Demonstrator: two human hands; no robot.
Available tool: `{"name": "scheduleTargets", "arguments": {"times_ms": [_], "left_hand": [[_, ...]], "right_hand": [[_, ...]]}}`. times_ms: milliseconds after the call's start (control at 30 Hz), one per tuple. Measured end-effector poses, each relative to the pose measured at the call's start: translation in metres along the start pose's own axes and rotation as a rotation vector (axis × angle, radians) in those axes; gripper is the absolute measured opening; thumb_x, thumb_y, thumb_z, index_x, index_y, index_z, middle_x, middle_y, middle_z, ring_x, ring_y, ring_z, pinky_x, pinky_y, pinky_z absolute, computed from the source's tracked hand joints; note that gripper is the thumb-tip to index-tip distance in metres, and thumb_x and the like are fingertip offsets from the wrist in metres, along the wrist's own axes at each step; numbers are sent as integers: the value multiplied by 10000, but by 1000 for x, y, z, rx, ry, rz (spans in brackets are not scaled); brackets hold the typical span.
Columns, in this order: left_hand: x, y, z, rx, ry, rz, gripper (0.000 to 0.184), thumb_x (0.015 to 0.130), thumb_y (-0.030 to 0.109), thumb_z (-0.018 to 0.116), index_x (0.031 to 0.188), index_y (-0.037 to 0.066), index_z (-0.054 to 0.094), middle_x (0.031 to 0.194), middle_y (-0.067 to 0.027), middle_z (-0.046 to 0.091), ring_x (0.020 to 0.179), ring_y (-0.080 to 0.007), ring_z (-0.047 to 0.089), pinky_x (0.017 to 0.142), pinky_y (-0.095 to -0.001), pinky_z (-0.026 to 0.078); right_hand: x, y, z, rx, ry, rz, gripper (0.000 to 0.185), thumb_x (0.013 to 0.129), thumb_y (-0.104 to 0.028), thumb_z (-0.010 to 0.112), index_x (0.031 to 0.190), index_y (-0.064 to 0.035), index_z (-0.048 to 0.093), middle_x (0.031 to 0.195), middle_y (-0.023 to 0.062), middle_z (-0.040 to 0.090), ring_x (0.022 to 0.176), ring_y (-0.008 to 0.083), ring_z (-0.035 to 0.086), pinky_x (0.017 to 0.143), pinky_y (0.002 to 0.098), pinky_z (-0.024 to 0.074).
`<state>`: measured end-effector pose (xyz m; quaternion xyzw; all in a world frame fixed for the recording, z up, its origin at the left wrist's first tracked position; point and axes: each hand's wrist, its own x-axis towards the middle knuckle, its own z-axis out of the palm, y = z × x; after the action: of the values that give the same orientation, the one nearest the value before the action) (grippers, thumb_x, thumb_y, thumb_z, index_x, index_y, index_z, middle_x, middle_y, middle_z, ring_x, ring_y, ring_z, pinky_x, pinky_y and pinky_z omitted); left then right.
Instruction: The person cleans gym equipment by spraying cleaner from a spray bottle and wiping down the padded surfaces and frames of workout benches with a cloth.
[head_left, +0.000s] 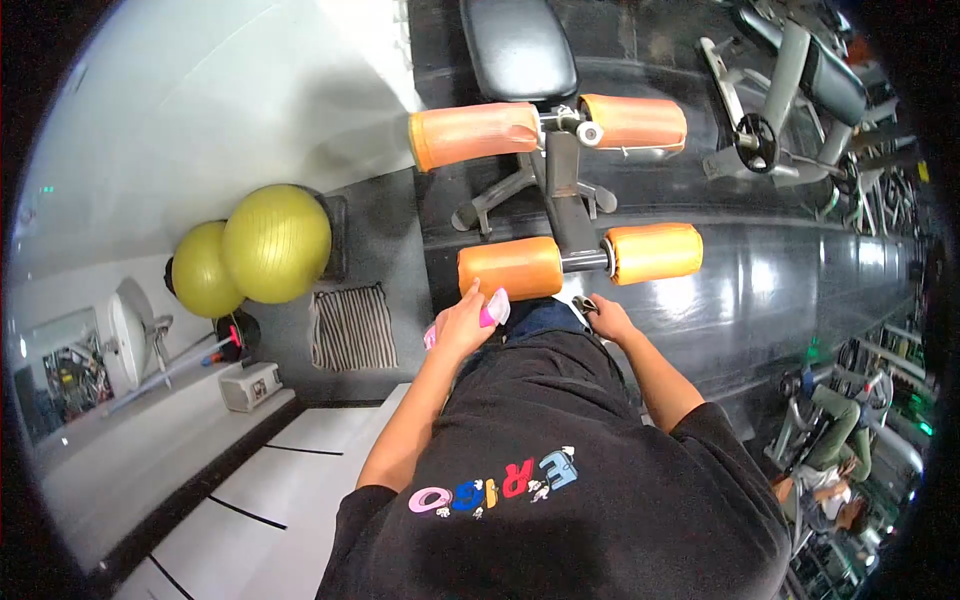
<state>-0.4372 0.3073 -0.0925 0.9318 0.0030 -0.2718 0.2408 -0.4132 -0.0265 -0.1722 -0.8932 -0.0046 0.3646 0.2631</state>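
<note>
My left hand (pixel 462 325) is closed around a pink-and-white item (pixel 495 308), parts of which show on both sides of my fist. Its kind is not clear. One finger reaches up to the lower edge of the left orange foam roller pad (pixel 510 267) on the bench. My right hand (pixel 608 319) is at my right hip, below the right orange pad (pixel 655 252). Its fingers are closed by a small dark and white thing (pixel 582 304) that I cannot make out. Two faded orange pads, a left one (pixel 475 136) and a right one (pixel 635 122), sit higher on the same frame.
The bench has a black seat (pixel 520 50). Two yellow-green exercise balls (pixel 277 243) stand by the wall on the left, near a striped mat (pixel 352 328) and a white box (pixel 250 386). Gym machines (pixel 790 100) line the right, where a person (pixel 825 490) sits.
</note>
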Motion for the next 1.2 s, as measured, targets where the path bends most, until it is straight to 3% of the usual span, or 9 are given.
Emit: {"name": "scheduleTargets", "arguments": {"times_ms": [333,600,733,867,933,1033,1100,1133,1200], "left_hand": [[94,-26,-28,-117,-144,-53,701,793,453,663,1376,107,484,1279,-171,607,1128,-369,601,950,-459,480],[148,-43,-55,-26,-351,-3,555,761,519,678,1095,79,625,1042,-199,691,1007,-373,654,848,-474,501],[130,-70,-73,-173,-304,56,482,796,454,694,1041,49,604,966,-197,689,925,-376,660,790,-441,497],[120,-118,-83,-301,-269,68,429,806,360,733,1069,39,625,909,-128,680,817,-257,651,756,-378,501],[119,-122,-94,-283,-310,80,432,809,323,741,1112,36,627,927,-125,688,850,-249,664,774,-369,502],[120,-118,-106,-114,-332,282,384,807,356,712,1007,43,615,932,-176,674,864,-341,662,768,-410,505],[115,-97,-111,-21,-350,431,431,813,346,710,1104,49,601,1025,-171,671,932,-343,659,818,-409,504],[112,-85,-111,57,-355,564,491,819,337,707,1201,54,587,1118,-166,669,1001,-344,655,868,-408,503],[111,-67,-102,251,-422,835,493,785,278,685,1228,89,575,1362,-103,562,1047,-336,637,888,-421,510]], "right_hand": [[-6,-10,-4,340,260,210,252,875,-265,562,1045,-79,568,950,265,651,980,452,613,819,503,482],[37,-105,-17,294,638,161,298,858,-181,573,1136,-75,564,994,245,653,962,421,624,814,493,498],[48,-202,31,35,540,289,357,815,-137,587,1163,-87,526,981,197,645,787,376,678,690,498,543],[37,-261,129,187,426,-10,264,798,-130,580,1054,-70,578,917,189,670,852,383,675,745,512,540],[30,-255,131,468,100,-192,239,802,-124,573,1034,-104,626,952,191,675,923,382,656,822,465,519],[3,-235,116,673,341,-193,347,817,-129,538,1154,-116,618,1009,179,681,973,372,651,859,456,514],[-23,-203,84,815,260,80,500,798,-97,500,1291,-131,577,1118,184,667,1028,331,656,911,416,515],[-29,-177,86,804,523,-20,500,802,-106,504,1298,-118,570,1138,196,655,1046,329,647,917,411,512],[-39,-131,80,662,800,337,436,812,-140,507,1236,-71,582,1124,233,642,1055,369,634,913,431,505]]}}
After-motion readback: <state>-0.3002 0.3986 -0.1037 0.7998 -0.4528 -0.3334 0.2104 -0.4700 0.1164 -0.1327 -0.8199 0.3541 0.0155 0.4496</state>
